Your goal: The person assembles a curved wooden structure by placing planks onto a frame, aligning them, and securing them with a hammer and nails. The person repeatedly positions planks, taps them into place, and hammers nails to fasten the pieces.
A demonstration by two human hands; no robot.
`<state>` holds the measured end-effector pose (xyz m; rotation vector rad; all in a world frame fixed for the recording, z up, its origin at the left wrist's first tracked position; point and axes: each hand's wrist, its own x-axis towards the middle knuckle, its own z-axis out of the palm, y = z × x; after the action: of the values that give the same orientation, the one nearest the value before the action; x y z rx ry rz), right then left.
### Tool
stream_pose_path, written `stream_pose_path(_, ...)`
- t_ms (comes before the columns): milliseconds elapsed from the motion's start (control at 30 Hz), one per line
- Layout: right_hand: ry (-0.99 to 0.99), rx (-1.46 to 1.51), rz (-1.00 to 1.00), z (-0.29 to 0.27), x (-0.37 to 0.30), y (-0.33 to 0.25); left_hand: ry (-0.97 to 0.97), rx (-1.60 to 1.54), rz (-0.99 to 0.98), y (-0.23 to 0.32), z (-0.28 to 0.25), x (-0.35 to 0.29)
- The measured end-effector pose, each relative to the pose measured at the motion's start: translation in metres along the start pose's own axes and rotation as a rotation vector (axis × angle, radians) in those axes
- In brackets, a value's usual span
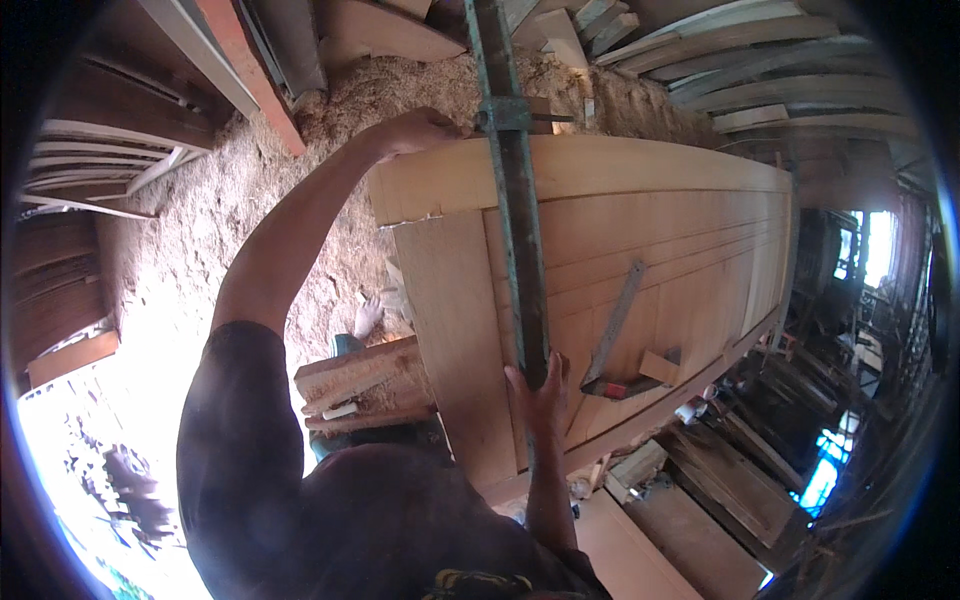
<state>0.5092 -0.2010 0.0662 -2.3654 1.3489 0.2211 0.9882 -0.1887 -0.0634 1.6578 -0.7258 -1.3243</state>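
A long, worn metal bar clamp (522,240) lies across a pale wooden panelled door (640,225). My right hand (542,398) is wrapped round the clamp's near part, thumb on the left side and fingers on the right. My left arm stretches to the door's far left corner. There my left hand (420,130) is closed beside the clamp's sliding jaw (504,114); what its fingers hold, if anything, is hidden. A small wood block (540,112) sits by that jaw. On the door rest a try square (614,325) and a small wooden offcut (659,367).
Sawdust and shavings cover the ground (240,190) beyond the door. Stacked boards (770,60) stand at the far right, with more timber (110,150) at left. Rough wood pieces (365,380) lie by the door's left end. Planks (720,490) lie at the near right.
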Motion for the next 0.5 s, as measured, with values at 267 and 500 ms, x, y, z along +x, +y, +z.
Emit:
stream_pose_path(267, 0.094, 0.092, -0.119, 0.011, 0.018, 0.008, 0.129, 0.070, 0.053, -0.008, 0.010, 0.004)
stream_pose_path(500, 0.174, 0.098, -0.174, 0.016, 0.017, 0.013, 0.053, 0.183, 0.095, 0.000, 0.006, 0.001)
